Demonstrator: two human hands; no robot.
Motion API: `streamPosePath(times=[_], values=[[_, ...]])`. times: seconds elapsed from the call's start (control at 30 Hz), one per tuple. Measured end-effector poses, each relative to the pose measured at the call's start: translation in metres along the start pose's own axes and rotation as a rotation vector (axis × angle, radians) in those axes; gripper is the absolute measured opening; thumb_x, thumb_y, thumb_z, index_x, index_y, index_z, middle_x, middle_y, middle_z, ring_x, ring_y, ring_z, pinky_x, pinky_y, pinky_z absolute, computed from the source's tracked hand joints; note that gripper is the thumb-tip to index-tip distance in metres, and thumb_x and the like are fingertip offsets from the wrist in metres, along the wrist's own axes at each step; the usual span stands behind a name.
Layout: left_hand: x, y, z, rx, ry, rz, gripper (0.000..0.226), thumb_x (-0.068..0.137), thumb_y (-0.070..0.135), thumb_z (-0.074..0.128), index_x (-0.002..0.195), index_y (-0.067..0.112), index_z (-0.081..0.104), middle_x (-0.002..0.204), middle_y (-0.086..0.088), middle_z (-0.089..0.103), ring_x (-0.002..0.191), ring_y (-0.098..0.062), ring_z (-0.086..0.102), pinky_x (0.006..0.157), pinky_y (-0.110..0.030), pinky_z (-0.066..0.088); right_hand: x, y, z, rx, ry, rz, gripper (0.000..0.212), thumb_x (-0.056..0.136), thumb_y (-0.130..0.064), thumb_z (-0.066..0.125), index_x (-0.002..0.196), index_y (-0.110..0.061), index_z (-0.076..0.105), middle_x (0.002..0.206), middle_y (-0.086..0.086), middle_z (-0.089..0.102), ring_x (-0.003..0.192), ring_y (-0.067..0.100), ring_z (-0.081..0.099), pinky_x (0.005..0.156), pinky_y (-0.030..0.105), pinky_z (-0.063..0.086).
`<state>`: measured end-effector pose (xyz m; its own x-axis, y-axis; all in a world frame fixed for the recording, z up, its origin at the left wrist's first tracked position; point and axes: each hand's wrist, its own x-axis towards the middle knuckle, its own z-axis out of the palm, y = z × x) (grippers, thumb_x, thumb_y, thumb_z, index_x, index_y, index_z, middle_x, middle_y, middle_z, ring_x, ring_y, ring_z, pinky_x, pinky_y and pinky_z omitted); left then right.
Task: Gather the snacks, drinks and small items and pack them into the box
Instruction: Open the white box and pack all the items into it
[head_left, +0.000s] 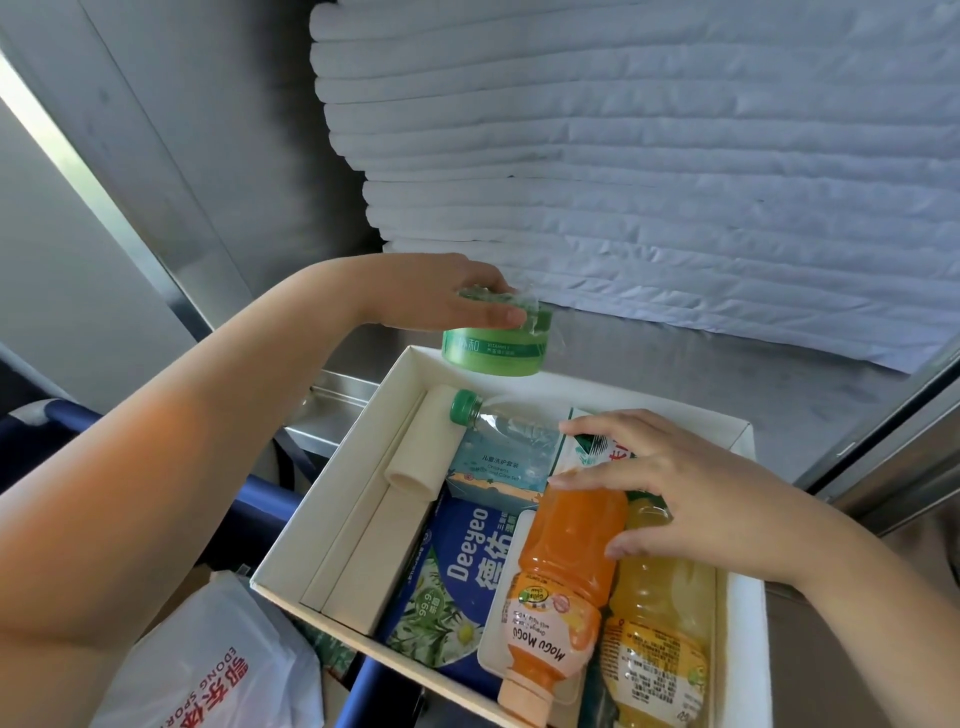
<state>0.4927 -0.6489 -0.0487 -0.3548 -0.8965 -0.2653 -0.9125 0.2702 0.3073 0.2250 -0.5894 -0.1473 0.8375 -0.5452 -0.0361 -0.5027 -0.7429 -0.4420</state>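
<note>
A white plastic bag (208, 665) with red lettering lies at the lower left, beside the near-left corner of the white box (291, 525). The left grip (441, 296) is clenched from above on a squat green jar (493, 348), with fingers and thumb curled over its film-wrapped lid. The jar hangs in the air over the box's far-left corner, touching nothing, lid up and slightly tilted.

Inside the box, a long cream carton (363, 551) lies against the left wall, its long axis running near to far. A cream roll (426, 441) lies beside its far end, on roughly the same line. Next comes a clear water bottle (509, 423) on its side along the far wall, its green cap pointing left. It rests on a pale blue carton (488, 473). Nearer the camera is a blue Deeyeo pack (457, 571), lying flat.

To the right of that, an orange bottle (561, 571) lies lengthwise on a white tray (498, 649), with its cap toward the near wall and its base toward the far one. A yellow bottle (654, 623) lies parallel to it, touching it on the right. The right grip (675, 499) grasps the far end of the orange bottle, fingers bent over the base and thumb against its right side.

The box stands on a grey metal table (675, 374). Behind it is a stack of folded white sheets (623, 156).
</note>
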Motion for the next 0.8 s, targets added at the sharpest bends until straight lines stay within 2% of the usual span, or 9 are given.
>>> streamPosePath(times=[0.1,0.2,0.37,0.43,0.6,0.7,0.8], values=[[-0.004,0.0,0.001,0.017,0.044,-0.034,0.069,0.071,0.075,0.042,0.125,0.033,0.05,0.12,0.008,0.055,0.107,-0.012,0.053,0.09,-0.026,0.04,0.0,0.0,0.0,0.001,0.0,0.004,0.056,0.074,-0.058,0.064,0.122,-0.069,0.036,0.139,-0.046,0.002,0.128,-0.022,0.0,0.093,0.012,0.023],[-0.011,-0.002,0.006,0.024,0.118,-0.065,0.067,0.068,0.078,0.052,0.124,0.042,0.043,0.121,0.01,0.045,0.104,-0.013,0.052,0.086,-0.028,0.041,0.0,-0.001,-0.001,-0.001,-0.005,0.009,0.057,0.074,-0.059,0.063,0.122,-0.069,0.035,0.14,-0.045,0.003,0.129,-0.02,0.001,0.098,0.016,0.024],[-0.021,0.007,0.027,0.149,0.207,-0.179,0.093,0.058,0.087,0.049,0.136,0.044,0.021,0.125,0.003,0.031,0.097,-0.018,0.047,0.079,-0.034,0.046,0.0,-0.001,-0.002,-0.002,-0.015,0.024,0.057,0.069,-0.067,0.055,0.121,-0.072,0.033,0.14,-0.045,0.004,0.13,-0.019,0.003,0.103,0.022,0.028],[-0.021,0.01,0.028,0.193,0.206,-0.227,0.097,0.056,0.09,0.047,0.137,0.04,0.026,0.123,0.002,0.032,0.096,-0.02,0.048,0.076,-0.033,0.045,0.0,-0.001,-0.002,0.001,-0.009,0.03,0.058,0.066,-0.07,0.051,0.121,-0.073,0.033,0.14,-0.045,0.005,0.13,-0.018,0.005,0.102,0.023,0.031],[-0.01,0.016,0.024,0.362,0.245,-0.242,0.102,0.06,0.089,0.046,0.13,0.015,0.04,0.122,-0.002,0.044,0.092,-0.017,0.043,0.072,-0.031,0.036,0.001,-0.001,-0.002,0.004,-0.011,0.025,0.058,0.065,-0.07,0.051,0.12,-0.072,0.035,0.138,-0.046,0.005,0.128,-0.02,0.005,0.099,0.019,0.032],[-0.005,0.018,0.019,0.283,0.227,-0.257,0.095,0.061,0.088,0.045,0.124,0.017,0.047,0.111,0.001,0.049,0.088,-0.016,0.048,0.066,-0.031,0.037,0.001,-0.001,-0.003,0.024,-0.008,0.022,0.057,0.066,-0.068,0.054,0.12,-0.071,0.037,0.139,-0.045,0.007,0.129,-0.019,0.006,0.1,0.019,0.031],[-0.003,0.018,0.017,0.229,0.206,-0.232,0.09,0.062,0.086,0.047,0.13,0.026,0.045,0.118,0.003,0.048,0.092,-0.016,0.05,0.068,-0.03,0.04,0.0,0.0,-0.003,0.028,-0.007,0.017,0.056,0.067,-0.065,0.056,0.119,-0.07,0.038,0.14,-0.044,0.008,0.13,-0.019,0.006,0.1,0.017,0.03]])
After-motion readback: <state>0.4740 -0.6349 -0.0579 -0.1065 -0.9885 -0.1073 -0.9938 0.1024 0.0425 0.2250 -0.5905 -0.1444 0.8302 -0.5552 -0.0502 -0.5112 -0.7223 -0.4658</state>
